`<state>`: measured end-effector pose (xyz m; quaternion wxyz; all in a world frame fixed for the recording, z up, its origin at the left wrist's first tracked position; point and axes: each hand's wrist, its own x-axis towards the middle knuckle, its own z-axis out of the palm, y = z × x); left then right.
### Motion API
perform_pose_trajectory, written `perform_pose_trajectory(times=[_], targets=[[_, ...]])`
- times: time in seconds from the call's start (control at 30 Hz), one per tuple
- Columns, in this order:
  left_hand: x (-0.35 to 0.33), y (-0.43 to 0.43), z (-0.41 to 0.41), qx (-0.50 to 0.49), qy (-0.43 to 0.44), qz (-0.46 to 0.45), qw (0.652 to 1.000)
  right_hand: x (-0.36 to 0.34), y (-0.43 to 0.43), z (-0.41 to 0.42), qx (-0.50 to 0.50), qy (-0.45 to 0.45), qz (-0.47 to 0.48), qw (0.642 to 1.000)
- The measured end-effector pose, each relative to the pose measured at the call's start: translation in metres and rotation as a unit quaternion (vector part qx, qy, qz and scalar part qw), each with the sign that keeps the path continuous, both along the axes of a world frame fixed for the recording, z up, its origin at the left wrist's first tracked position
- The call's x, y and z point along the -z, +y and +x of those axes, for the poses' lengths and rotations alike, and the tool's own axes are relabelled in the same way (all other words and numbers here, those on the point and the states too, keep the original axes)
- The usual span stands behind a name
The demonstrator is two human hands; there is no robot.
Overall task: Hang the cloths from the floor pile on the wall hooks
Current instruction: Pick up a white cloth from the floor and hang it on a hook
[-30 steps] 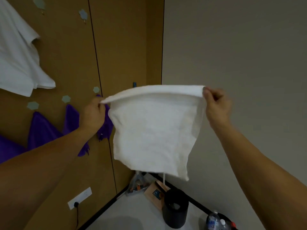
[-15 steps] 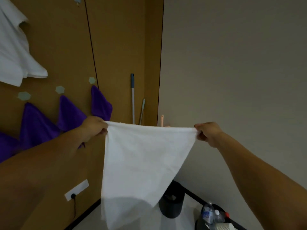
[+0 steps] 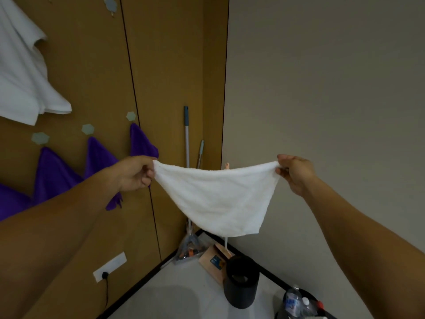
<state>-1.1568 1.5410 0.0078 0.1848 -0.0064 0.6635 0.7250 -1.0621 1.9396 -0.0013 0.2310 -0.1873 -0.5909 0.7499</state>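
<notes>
Both hands are holding a white cloth (image 3: pixel 218 199) in the air, in front of the room corner. The left hand (image 3: pixel 135 172) is pinching the cloth's left top corner between thumb and curled fingers. The right hand (image 3: pixel 295 172) is pinching the right top corner in the same way. The top edge is sagging between them, and the rest is hanging down to a point.

On the left, the brown panelled wall (image 3: pixel 165 65) is carrying hexagonal hooks (image 3: pixel 87 129). Three purple cloths (image 3: pixel 99 155) are hanging in a row beneath them. A larger white hanging cloth (image 3: pixel 20 72) is draping down at the upper left. A socket plate (image 3: pixel 110 266) with a plugged cable is sitting low on this wall.

On the right, a plain grey wall (image 3: pixel 322 88) is meeting the panelling. Two mop handles (image 3: pixel 186 134) are leaning in the far corner. On the pale floor (image 3: pixel 184 295), a black bin (image 3: pixel 241 280) is standing beside a cardboard box (image 3: pixel 213 263), with bottles (image 3: pixel 293 302) at the near right.
</notes>
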Motion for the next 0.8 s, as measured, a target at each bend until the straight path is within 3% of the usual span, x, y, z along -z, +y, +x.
perform_pose_trajectory(times=[0.13, 0.23, 0.33, 0.4, 0.43, 0.5, 0.57, 0.67, 0.8], targets=[[-0.009, 0.005, 0.003, 0.019, -0.034, 0.051, 0.998, 0.0, 0.001, 0.0, -0.008, 0.002, -0.008, 1.0], [-0.012, 0.004, 0.009, 0.025, -0.046, 0.014, 0.999, 0.001, 0.003, 0.004, -0.017, -0.037, 0.029, 0.999], [-0.02, 0.015, 0.001, -0.112, 0.091, 0.002, 0.989, -0.011, 0.006, 0.003, 0.078, 0.054, 0.085, 0.992], [-0.023, 0.024, -0.005, -0.226, 0.194, 0.003, 0.955, -0.014, -0.002, 0.006, 0.121, 0.131, 0.188, 0.966], [-0.02, 0.025, -0.006, -0.242, 0.214, -0.055, 0.945, -0.006, -0.006, 0.006, 0.102, 0.108, 0.249, 0.957], [0.003, 0.018, -0.007, -0.195, 0.192, -0.227, 0.934, 0.022, -0.007, 0.008, 0.024, -0.047, 0.304, 0.951], [0.023, 0.008, -0.007, -0.127, 0.126, -0.29, 0.94, 0.042, -0.002, 0.009, -0.024, -0.163, 0.25, 0.954], [0.023, 0.01, 0.006, -0.091, 0.053, -0.288, 0.952, 0.038, 0.001, 0.005, 0.019, -0.148, 0.233, 0.961], [0.003, 0.01, 0.01, -0.096, 0.016, -0.191, 0.977, 0.033, 0.001, 0.003, 0.004, -0.101, 0.192, 0.976]])
